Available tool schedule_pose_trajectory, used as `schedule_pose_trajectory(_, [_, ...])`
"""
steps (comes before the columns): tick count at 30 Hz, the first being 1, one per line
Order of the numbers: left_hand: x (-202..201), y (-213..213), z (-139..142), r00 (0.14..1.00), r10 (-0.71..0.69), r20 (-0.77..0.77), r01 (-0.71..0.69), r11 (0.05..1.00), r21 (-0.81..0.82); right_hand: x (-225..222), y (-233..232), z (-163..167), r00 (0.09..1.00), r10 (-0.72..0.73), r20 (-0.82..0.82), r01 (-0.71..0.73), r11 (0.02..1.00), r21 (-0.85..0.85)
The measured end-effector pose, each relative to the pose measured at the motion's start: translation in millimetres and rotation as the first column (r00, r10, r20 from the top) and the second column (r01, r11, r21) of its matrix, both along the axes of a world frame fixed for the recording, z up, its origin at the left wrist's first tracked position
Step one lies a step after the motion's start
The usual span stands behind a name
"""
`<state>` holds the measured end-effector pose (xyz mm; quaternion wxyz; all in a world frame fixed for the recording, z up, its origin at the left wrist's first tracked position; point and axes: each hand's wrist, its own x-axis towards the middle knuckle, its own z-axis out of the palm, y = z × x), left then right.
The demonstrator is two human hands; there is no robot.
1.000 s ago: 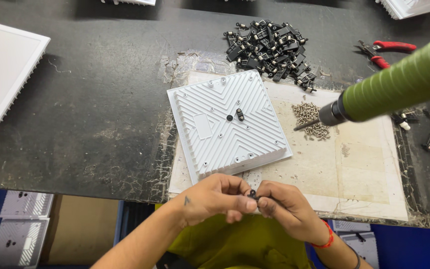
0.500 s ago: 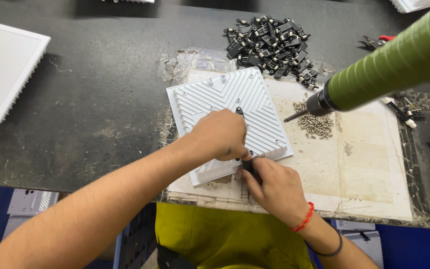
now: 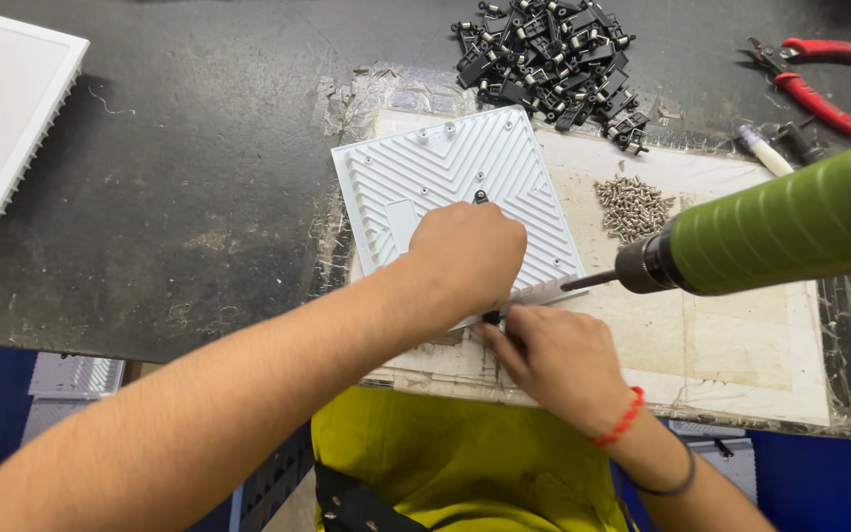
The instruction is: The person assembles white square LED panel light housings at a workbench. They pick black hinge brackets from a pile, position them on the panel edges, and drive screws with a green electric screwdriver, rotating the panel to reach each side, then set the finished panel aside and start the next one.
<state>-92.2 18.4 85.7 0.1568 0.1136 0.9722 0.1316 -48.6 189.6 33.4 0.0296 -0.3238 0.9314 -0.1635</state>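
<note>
A white square panel (image 3: 425,172) with diagonal ribs lies on a worn board on the bench. My left hand (image 3: 465,256) rests knuckles-up on the panel's near right corner, its fingers curled down over the edge. My right hand (image 3: 549,360) is just below it at that edge, pinching a small black clip (image 3: 491,317) against the panel's rim. Another small black piece (image 3: 481,198) sits on the panel just beyond my left hand. A green power screwdriver (image 3: 780,227) hangs in from the right, its bit pointing at the panel's right corner and no hand on it.
A heap of black clips (image 3: 544,54) lies beyond the panel, and a pile of small screws (image 3: 632,205) to its right. Red-handled pliers (image 3: 819,74) and a white pen (image 3: 765,150) are at the far right. Another white panel (image 3: 2,108) lies at the far left.
My hands moved from in front of my body up to the panel. The left hand now covers its near corner and the right hand holds the clip at its edge. The screwdriver swung nearer.
</note>
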Motion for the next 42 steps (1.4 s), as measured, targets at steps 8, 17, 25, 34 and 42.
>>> schedule_pose_trajectory(8, [48, -15, -29, 0.947, 0.089, -0.308, -0.018, 0.974, 0.228, -26, 74, 9, 0.966, -0.134, 0.223, 0.219, 0.881, -0.419])
schedule_pose_trajectory(17, [72, -18, -52, 0.781, 0.281, -0.559, 0.06, 0.856, 0.513, -80, 99, 7, 0.979, -0.189, 0.075, 0.203, 0.913, -0.355])
schedule_pose_trajectory(25, [69, -18, -48, 0.816, 0.283, -0.504, 0.027, 0.852, 0.522, -111, 99, 17, 0.993, -0.042, 0.106, 0.058, 0.987, -0.148])
schedule_pose_trajectory(34, [71, -7, -35, 0.843, 0.245, -0.478, -0.061, 0.928, 0.369, -87, 91, 13, 1.0, 0.025, -0.013, -0.028, 0.946, -0.323])
schedule_pose_trajectory(42, [72, -7, -36, 0.835, 0.231, -0.5, -0.062, 0.942, 0.331, -27, 21, 1, 0.978, 0.144, -0.153, -0.2, 0.858, -0.474])
